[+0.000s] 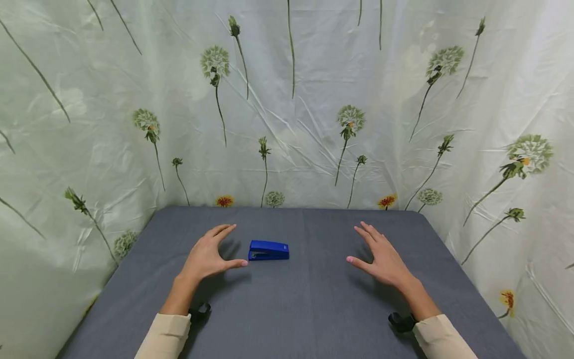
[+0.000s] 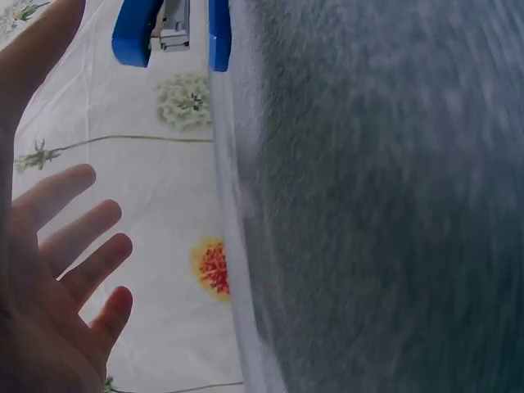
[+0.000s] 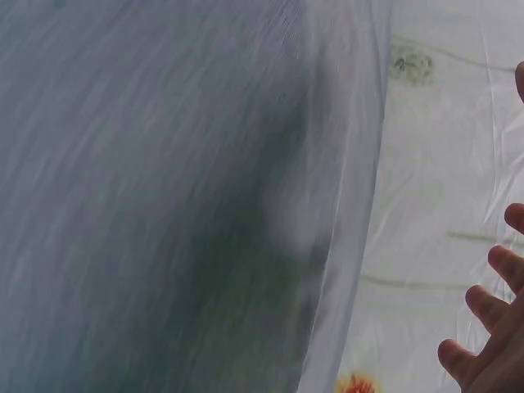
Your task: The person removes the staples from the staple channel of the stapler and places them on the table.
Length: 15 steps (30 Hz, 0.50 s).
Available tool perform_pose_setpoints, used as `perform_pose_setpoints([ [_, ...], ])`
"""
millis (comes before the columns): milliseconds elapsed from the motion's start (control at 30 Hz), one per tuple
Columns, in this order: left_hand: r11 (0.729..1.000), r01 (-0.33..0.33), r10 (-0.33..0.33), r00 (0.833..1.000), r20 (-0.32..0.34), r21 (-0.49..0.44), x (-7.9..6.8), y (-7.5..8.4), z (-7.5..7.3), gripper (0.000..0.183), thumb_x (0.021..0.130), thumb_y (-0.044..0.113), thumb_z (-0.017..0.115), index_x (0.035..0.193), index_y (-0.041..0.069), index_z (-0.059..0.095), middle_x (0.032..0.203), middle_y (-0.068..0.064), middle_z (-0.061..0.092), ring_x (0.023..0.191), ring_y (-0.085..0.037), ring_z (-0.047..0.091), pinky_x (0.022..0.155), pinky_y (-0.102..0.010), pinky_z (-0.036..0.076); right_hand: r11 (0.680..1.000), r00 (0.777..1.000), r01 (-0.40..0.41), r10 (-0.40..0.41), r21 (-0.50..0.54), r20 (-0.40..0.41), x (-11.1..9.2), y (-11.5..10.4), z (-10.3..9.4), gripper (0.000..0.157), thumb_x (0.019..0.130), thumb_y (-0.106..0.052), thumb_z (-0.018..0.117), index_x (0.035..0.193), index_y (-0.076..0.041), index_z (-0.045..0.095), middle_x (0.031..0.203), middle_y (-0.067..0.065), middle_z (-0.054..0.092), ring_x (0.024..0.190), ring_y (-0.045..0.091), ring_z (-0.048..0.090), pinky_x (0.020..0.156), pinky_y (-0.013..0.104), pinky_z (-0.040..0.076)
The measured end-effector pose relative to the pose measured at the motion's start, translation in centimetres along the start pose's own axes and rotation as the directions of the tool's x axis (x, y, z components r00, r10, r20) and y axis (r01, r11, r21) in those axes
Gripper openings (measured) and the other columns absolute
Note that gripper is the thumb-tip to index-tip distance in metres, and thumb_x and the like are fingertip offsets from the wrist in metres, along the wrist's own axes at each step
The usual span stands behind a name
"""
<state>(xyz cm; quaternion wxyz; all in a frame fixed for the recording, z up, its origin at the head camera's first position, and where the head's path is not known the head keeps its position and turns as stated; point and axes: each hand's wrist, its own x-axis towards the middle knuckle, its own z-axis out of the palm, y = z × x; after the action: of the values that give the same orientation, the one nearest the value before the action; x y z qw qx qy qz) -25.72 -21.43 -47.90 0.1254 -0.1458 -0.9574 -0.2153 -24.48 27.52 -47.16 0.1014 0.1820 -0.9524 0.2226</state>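
A blue stapler lies on the grey tabletop, left of the middle, its mouth end toward the left hand. My left hand is held over the table just left of it, fingers spread and thumb extended toward the stapler, holding nothing. In the left wrist view the stapler's mouth shows at the top, apart from the spread fingers. Well to the right of the stapler, my right hand hovers above the cloth with its fingers apart and nothing in it. Only some of its fingertips enter the right wrist view.
A grey cloth covers the table, whose far edge meets a pale curtain printed with dandelions. The curtain also runs along both sides. Each wrist wears a black strap device, the left one and the right one.
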Motion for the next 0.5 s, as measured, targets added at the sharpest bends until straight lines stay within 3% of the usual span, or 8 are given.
perform_pose_setpoints([
  [300, 0.993, 0.028, -0.025, 0.999, 0.023, -0.112, 0.6, 0.9, 1.8, 0.113, 0.064, 0.073, 0.087, 0.154, 0.017, 0.05, 0.152, -0.017, 0.051, 0.137, -0.045, 0.051, 0.101, -0.066, 0.046, 0.997, 0.998, 0.06, -0.06, 0.053, -0.01, 2.8, -3.9, 2.4, 0.088, 0.09, -0.059, 0.073, 0.161, -0.022, 0.037, 0.168, 0.005, 0.032, 0.154, 0.036, 0.032, 0.114, 0.067, 0.034],
  [500, 0.986, 0.004, 0.002, 1.0, 0.031, -0.165, 1.4, 1.4, 2.6, 0.099, 0.066, 0.058, 0.093, 0.148, 0.015, 0.058, 0.145, -0.014, 0.058, 0.131, -0.041, 0.056, 0.1, -0.064, 0.048, 0.992, 0.995, 0.104, -0.104, 0.078, 0.004, 4.9, -6.6, 4.1, 0.081, 0.093, -0.054, 0.071, 0.16, -0.019, 0.041, 0.165, 0.006, 0.039, 0.151, 0.034, 0.038, 0.115, 0.062, 0.036],
])
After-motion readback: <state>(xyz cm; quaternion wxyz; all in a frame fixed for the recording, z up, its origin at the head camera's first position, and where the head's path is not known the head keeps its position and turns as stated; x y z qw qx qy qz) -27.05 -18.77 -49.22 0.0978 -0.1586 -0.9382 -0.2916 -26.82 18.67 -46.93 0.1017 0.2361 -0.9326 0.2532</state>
